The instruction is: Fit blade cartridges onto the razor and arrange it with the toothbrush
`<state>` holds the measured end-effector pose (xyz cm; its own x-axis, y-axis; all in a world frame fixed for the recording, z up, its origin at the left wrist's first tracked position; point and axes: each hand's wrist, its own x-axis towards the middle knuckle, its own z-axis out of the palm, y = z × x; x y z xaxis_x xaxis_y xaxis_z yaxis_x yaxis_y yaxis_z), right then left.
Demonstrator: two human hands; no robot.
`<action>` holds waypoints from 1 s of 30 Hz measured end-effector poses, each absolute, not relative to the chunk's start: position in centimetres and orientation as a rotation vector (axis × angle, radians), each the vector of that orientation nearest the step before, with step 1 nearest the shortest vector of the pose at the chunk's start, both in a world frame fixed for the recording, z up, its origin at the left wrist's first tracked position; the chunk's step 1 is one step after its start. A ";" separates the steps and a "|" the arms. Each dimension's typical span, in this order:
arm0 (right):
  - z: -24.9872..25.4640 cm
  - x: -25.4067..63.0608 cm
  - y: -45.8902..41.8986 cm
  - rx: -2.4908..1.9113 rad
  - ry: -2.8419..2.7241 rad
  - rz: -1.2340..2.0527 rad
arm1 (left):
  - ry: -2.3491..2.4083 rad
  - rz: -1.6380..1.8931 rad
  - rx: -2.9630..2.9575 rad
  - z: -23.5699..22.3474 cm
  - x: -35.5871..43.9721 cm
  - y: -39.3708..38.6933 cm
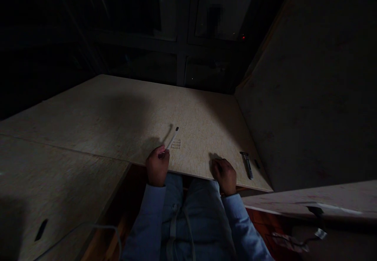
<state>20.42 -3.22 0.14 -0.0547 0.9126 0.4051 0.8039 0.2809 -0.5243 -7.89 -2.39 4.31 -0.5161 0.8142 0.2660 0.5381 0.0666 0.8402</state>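
My left hand is closed around the lower end of a thin white stick with a dark tip, which slants up and to the right above the tabletop. Just right of the stick, a small patch of dark line marks shows on the surface. My right hand rests at the table's front edge, fingers curled in, and I see nothing in it. To its right lies a dark grey tool with a crosswise head, apart from the hand.
A small dark strip lies beside the tool, near the wall on the right. At lower left, a pale cable crosses a second surface near a black strip. Dark windows stand behind the table.
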 end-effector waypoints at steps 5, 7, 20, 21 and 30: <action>0.2 20.2 -3.1 -1.549 -1.866 0.193 | 1.895 1.482 1.475 4.4 -4.9 -2.5; 0.2 20.1 -3.1 -1.550 -1.865 0.180 | 1.839 1.466 1.516 4.3 -3.5 -2.6; 1.0 19.6 -3.0 -1.533 -1.800 0.233 | 1.626 1.301 1.773 3.0 4.0 -3.1; 1.1 19.6 -3.0 -1.530 -1.790 0.254 | 1.615 1.292 1.774 2.8 4.3 -3.1; 1.5 19.6 -3.1 -1.509 -1.781 0.320 | 1.544 1.278 1.765 1.8 5.5 -3.5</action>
<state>19.62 -3.07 1.55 -0.0071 0.9224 0.3861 0.7304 0.2685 -0.6281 5.53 -3.55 1.83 -0.0654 0.9396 0.3360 0.5055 -0.2592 0.8230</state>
